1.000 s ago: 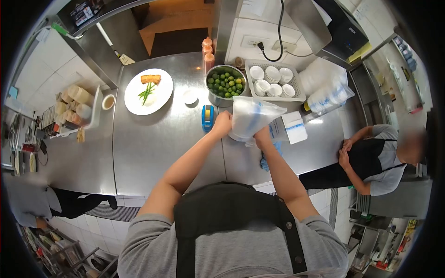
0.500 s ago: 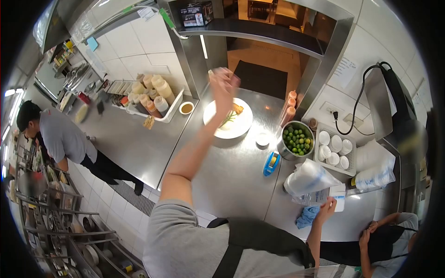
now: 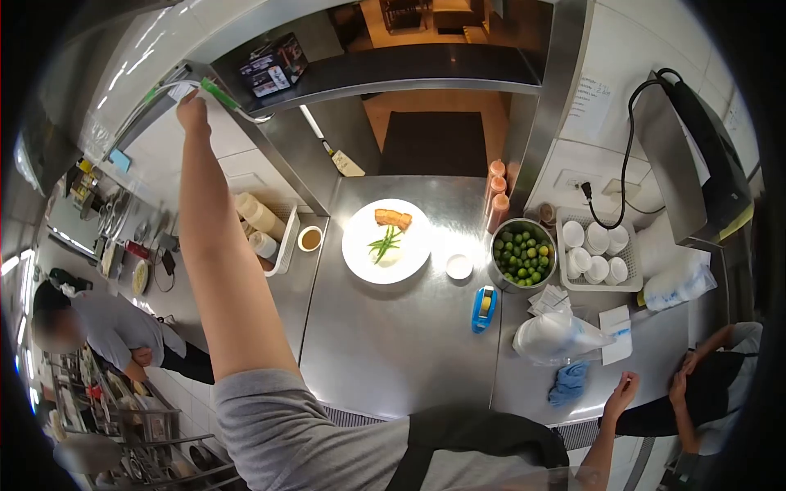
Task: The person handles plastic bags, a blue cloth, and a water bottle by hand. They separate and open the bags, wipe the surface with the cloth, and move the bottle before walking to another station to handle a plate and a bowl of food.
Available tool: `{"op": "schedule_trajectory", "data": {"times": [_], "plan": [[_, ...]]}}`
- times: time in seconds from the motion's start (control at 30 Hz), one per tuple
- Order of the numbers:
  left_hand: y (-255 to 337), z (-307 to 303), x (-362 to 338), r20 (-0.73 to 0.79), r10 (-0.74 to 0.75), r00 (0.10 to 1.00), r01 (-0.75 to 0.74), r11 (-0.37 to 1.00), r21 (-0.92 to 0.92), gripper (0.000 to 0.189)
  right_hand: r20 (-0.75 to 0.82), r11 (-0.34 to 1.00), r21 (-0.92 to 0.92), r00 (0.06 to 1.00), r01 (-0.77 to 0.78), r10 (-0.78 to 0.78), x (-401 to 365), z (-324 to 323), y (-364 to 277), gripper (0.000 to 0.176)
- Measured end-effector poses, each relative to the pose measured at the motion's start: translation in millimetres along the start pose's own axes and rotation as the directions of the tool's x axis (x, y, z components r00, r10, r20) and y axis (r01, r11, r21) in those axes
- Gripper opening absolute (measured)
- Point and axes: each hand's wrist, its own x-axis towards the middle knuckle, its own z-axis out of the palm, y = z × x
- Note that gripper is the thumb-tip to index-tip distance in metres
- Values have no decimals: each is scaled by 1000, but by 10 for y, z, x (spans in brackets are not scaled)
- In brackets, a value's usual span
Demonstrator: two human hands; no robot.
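My left hand [image 3: 194, 114] is raised high at the upper left, its fingers closed at a small paper slip [image 3: 182, 90] beside the green-ended rail [image 3: 219, 93]. The fingertips are partly hidden. Low on the right, my right hand [image 3: 624, 394] hovers off the counter's front edge, fingers curled together with nothing visible in them. Nearest to it are a crumpled blue cloth [image 3: 568, 383] and a white paper pad [image 3: 615, 334]. On the steel counter, a round white plate [image 3: 358, 256] carries a browned piece of meat [image 3: 393, 219] and green beans [image 3: 382, 244].
A small white cup [image 3: 459, 267], a blue tape dispenser [image 3: 484, 309] and a pot of green citrus [image 3: 521, 254] stand right of the plate. Left are a sauce cup [image 3: 309, 239] and squeeze bottles [image 3: 259, 214]. Co-workers stand left [image 3: 123, 327] and right [image 3: 704, 393].
My left hand has gone from above the plate up and left to the paper slip. My right hand has drawn back from the paper pad. The view has shifted.
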Motion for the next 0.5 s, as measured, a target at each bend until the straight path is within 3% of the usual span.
{"op": "schedule_trajectory", "data": {"times": [0.07,0.1,0.3,0.4,0.5], "plan": [[-6,73,28,-84,-189,978,151,931,-332,36,2,998,-55,1000,-12,12,-47,-56,17,18],[64,119,-73,-118,-220,968,150,890,-430,31,-1,998,-63,1000,-28,28,-81,-75,64,18],[-248,99,73,-106,22,994,-52,955,-293,26,4,997,-70,1000,-30,30,-98,-53,-14,15],[3,-74,-44,36,-112,993,116,984,-136,28,12,997,-39,998,65,-65,151,126,-179,17],[-225,-209,33,-122,-152,981,139,985,-103,36,30,976,-61,978,208,-207,387,198,-465,20]]}}
